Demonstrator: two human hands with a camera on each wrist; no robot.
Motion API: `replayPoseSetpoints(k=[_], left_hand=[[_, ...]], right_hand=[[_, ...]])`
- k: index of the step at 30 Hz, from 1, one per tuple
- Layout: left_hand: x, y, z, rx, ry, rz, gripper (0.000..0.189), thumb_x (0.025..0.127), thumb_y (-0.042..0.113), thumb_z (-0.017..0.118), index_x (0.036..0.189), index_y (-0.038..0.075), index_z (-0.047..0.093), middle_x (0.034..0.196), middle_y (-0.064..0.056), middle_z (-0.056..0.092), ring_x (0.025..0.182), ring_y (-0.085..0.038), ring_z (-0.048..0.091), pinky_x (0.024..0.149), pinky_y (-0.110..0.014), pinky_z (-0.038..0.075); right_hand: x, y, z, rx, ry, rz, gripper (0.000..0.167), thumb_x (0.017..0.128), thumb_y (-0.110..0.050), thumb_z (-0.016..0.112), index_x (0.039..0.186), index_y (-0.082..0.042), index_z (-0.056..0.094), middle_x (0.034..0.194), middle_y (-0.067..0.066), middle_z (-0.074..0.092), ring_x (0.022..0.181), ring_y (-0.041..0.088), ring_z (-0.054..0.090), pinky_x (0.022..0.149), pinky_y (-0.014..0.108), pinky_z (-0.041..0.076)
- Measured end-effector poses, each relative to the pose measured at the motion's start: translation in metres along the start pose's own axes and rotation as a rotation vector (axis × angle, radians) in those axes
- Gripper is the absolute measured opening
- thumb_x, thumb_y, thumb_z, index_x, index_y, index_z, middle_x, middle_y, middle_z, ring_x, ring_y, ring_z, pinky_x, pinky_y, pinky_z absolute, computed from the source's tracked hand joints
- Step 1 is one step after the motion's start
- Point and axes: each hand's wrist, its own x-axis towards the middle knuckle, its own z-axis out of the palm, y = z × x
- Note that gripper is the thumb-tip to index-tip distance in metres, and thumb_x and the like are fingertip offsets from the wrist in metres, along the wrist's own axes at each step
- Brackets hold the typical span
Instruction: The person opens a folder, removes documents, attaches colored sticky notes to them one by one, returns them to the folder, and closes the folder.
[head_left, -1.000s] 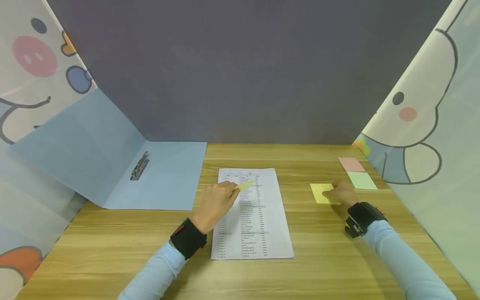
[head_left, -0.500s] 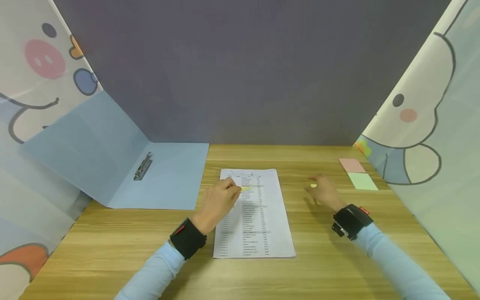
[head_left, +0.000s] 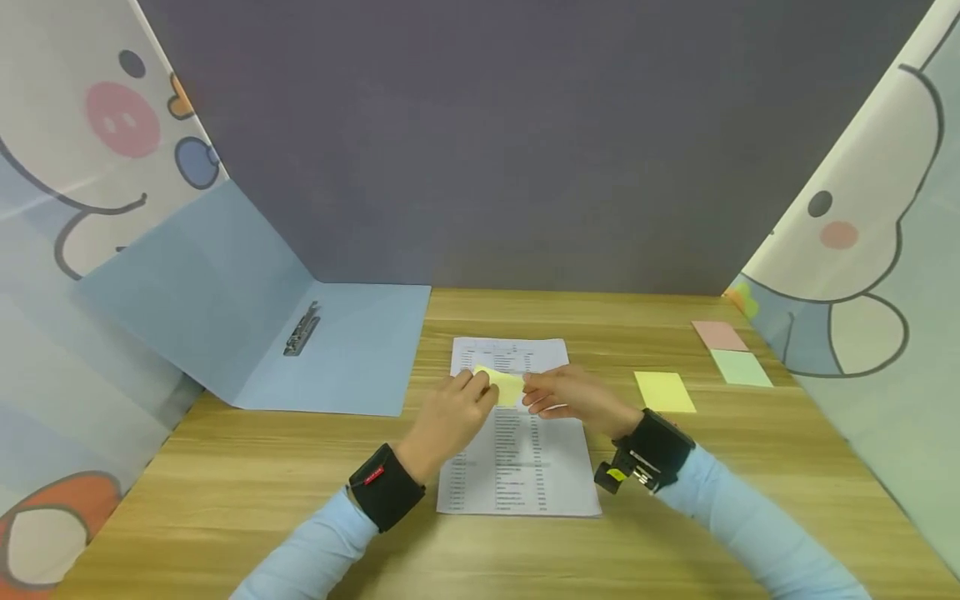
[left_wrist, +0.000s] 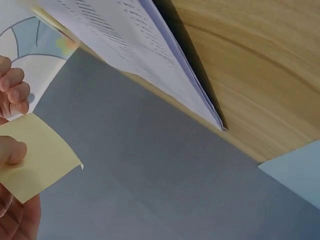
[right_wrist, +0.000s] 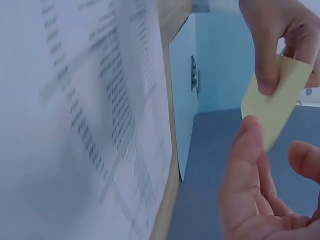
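A yellow sticky note point(head_left: 500, 386) is held above the stack of printed sheets point(head_left: 517, 467). My left hand point(head_left: 453, 414) pinches it, the thumb lying flat on its face in the left wrist view. My right hand point(head_left: 573, 395) has come to the note's other edge. In the right wrist view its fingertip point(right_wrist: 248, 131) is at the note's edge, while the thumb stands apart; whether they touch I cannot tell. On the table to the right lies a yellow sticky pad point(head_left: 665, 392).
An open blue folder point(head_left: 360, 350) with a metal clip point(head_left: 302, 330) stands at the back left. Pink point(head_left: 718, 336) and green point(head_left: 741, 367) sticky notes lie at the right. A dark panel point(head_left: 480, 150) closes off the back of the wooden table point(head_left: 262, 475).
My right hand has left the yellow pad and moved left to the note in my left hand. The left hand has turned the note so its face shows more. The view has shifted slightly.
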Motion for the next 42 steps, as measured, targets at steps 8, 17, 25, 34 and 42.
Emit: replayPoseSetpoints(k=[8, 17, 25, 34, 42], left_hand=[[0.001, 0.007, 0.001, -0.033, 0.008, -0.028, 0.007, 0.076, 0.012, 0.072, 0.083, 0.012, 0.071, 0.078, 0.001, 0.059, 0.062, -0.012, 0.050, 0.047, -0.017, 0.038], [-0.004, -0.004, 0.001, -0.506, -0.246, -0.434, 0.036, 0.076, 0.040, 0.072, 0.098, 0.011, 0.069, 0.092, 0.002, 0.062, 0.083, -0.015, 0.060, 0.068, -0.025, 0.050], [-0.001, -0.019, 0.013, -0.636, -0.377, -0.677, 0.022, 0.081, 0.031, 0.068, 0.095, 0.014, 0.069, 0.087, 0.002, 0.064, 0.079, -0.015, 0.060, 0.064, -0.027, 0.047], [0.001, -0.021, 0.021, -0.648, -0.440, -0.660, 0.010, 0.087, 0.021, 0.061, 0.085, 0.015, 0.069, 0.080, 0.003, 0.062, 0.067, -0.008, 0.051, 0.060, -0.023, 0.042], [0.006, -0.027, 0.034, -0.735, -0.577, -0.664, 0.013, 0.091, 0.017, 0.055, 0.089, 0.009, 0.066, 0.080, 0.000, 0.060, 0.060, -0.011, 0.048, 0.053, -0.022, 0.038]], right_hand=[[0.004, 0.004, 0.005, -0.041, 0.024, -0.032, 0.025, 0.091, -0.019, 0.055, 0.099, 0.003, 0.062, 0.083, 0.007, 0.064, 0.076, 0.016, 0.062, 0.076, 0.031, 0.053], [0.007, 0.011, 0.000, -0.199, 0.094, -0.091, 0.022, 0.091, -0.016, 0.054, 0.095, 0.004, 0.063, 0.082, 0.009, 0.062, 0.076, 0.021, 0.063, 0.075, 0.035, 0.052], [0.009, 0.016, 0.000, -0.290, 0.121, -0.086, 0.020, 0.091, -0.017, 0.056, 0.092, 0.001, 0.064, 0.083, 0.009, 0.063, 0.078, 0.026, 0.064, 0.074, 0.037, 0.053], [0.011, 0.017, 0.003, -0.296, 0.092, -0.081, 0.020, 0.090, -0.016, 0.057, 0.093, 0.002, 0.064, 0.082, 0.011, 0.065, 0.074, 0.019, 0.063, 0.072, 0.035, 0.053], [0.019, 0.023, 0.003, -0.307, 0.101, -0.048, 0.020, 0.090, -0.017, 0.057, 0.092, 0.002, 0.066, 0.081, 0.011, 0.064, 0.072, 0.017, 0.061, 0.069, 0.031, 0.053]])
